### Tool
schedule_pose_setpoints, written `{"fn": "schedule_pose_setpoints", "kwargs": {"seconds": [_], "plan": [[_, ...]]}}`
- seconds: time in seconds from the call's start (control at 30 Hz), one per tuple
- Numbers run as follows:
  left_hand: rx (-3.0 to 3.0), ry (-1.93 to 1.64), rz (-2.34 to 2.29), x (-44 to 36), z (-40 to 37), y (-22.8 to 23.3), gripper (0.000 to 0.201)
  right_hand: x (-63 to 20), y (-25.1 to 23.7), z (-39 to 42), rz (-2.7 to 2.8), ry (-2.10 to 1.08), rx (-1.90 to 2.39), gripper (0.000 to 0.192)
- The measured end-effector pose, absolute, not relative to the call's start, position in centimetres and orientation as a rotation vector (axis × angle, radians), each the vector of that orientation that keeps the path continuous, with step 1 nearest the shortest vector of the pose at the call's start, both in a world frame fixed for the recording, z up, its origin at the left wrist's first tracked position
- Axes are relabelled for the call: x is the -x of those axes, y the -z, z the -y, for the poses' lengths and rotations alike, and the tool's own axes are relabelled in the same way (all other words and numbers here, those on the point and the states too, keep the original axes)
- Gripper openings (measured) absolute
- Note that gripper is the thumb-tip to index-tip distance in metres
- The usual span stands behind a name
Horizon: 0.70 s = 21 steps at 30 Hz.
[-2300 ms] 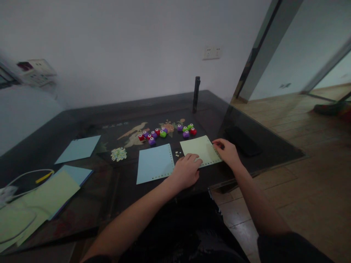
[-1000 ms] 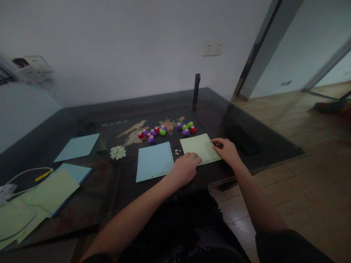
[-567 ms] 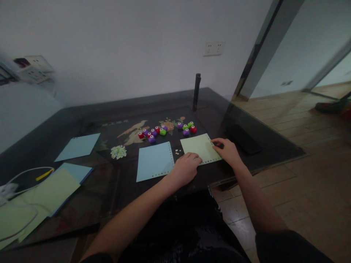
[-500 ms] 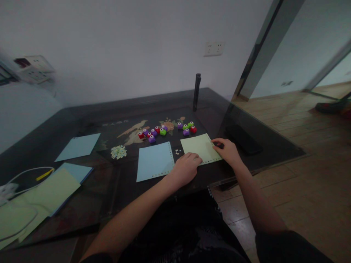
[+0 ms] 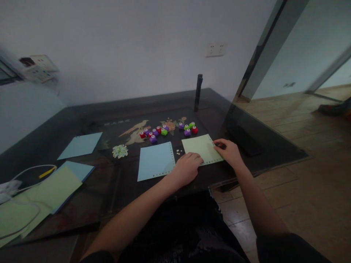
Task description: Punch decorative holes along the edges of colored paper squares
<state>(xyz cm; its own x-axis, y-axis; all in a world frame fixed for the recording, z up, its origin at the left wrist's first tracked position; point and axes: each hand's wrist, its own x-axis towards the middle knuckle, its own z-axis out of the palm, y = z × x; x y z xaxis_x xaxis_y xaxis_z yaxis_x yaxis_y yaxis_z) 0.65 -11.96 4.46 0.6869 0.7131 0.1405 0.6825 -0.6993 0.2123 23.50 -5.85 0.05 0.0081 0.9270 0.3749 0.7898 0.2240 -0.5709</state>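
A pale green sheet of paper (image 5: 196, 144) lies on the dark table, with small holes along its right and near edges. My left hand (image 5: 189, 165) rests on its near left corner, fingers bent together and holding it down. At the sheet's right edge, my right hand (image 5: 229, 151) is closed around a small dark paper punch (image 5: 220, 145), mostly hidden by the fingers. A light blue sheet (image 5: 155, 160), also holed along two edges, lies left of the green one. Between the sheets are a few tiny paper bits (image 5: 178, 152).
Several red, purple and green punches (image 5: 153, 138) sit behind the sheets. To the left are a pile of paper bits (image 5: 120, 151), a blue sheet (image 5: 80, 145), stacked papers (image 5: 64, 182) and a white cable (image 5: 16, 188). A black upright object (image 5: 198, 93) stands at the back.
The whole view has shifted slightly. Both hands keep their places on the green sheet, and the right hand still holds the punch at its edge.
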Motion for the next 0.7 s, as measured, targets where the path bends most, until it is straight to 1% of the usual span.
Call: {"fn": "schedule_pose_setpoints", "kwargs": {"seconds": [0.17, 0.3, 0.43, 0.5, 0.6, 0.7], "plan": [[-2.695, -0.533, -1.188, 1.8, 11.1, -6.4, 0.034, -22.9, -0.8, 5.9, 1.782, -0.209, 1.513, 0.021], [-2.605, -0.634, -1.382, 7.6, 9.4, -7.4, 0.028, -20.0, -2.8, 6.2, 1.8, -0.219, 1.422, 0.019], [-2.469, -0.591, -1.709, 14.0, 7.7, -6.0, 0.024, -14.5, -4.7, 5.9, 2.01, -0.331, 1.227, 0.018], [-2.429, -0.573, -1.783, 16.0, 7.2, -4.8, 0.024, -11.6, -5.1, 5.2, 2.153, -0.339, 1.152, 0.02], [-2.393, -0.517, -1.842, 17.2, 6.7, -3.3, 0.025, -7.9, -5.3, 3.5, 2.453, -0.289, 1.092, 0.026], [-2.372, -0.463, -1.876, 17.2, 6.4, -2.3, 0.033, -5.8, -4.8, 1.7, 2.63, -0.241, 1.157, 0.038]]}}
